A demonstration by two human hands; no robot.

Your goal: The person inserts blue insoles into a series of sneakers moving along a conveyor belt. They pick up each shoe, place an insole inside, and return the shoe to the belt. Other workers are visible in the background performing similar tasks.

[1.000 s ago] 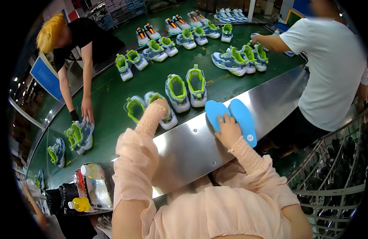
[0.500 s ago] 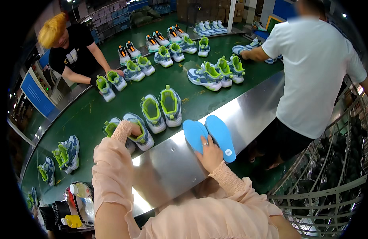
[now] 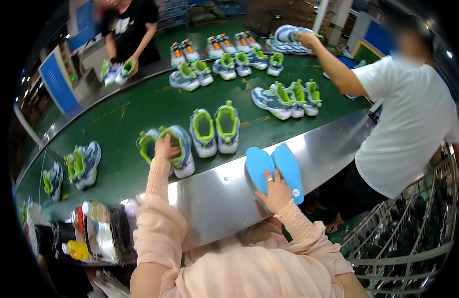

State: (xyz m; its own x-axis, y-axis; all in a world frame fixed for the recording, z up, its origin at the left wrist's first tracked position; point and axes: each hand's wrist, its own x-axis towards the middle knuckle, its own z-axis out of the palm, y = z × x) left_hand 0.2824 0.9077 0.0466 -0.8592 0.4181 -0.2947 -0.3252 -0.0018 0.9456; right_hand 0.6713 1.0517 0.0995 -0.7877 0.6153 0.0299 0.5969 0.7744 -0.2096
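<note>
The left hand (image 3: 165,147) grips the collar of a blue-green sneaker (image 3: 177,155) on the green belt (image 3: 125,119), fingers curled; the right hand (image 3: 275,192) lies on two blue insoles (image 3: 274,166) on the steel ledge (image 3: 214,198), fingers spread.

A long green conveyor belt (image 3: 140,107) carries pairs of blue-and-lime sneakers (image 3: 214,129); on its shiny steel near edge (image 3: 214,198) lie two flat blue insoles (image 3: 274,166).
</note>
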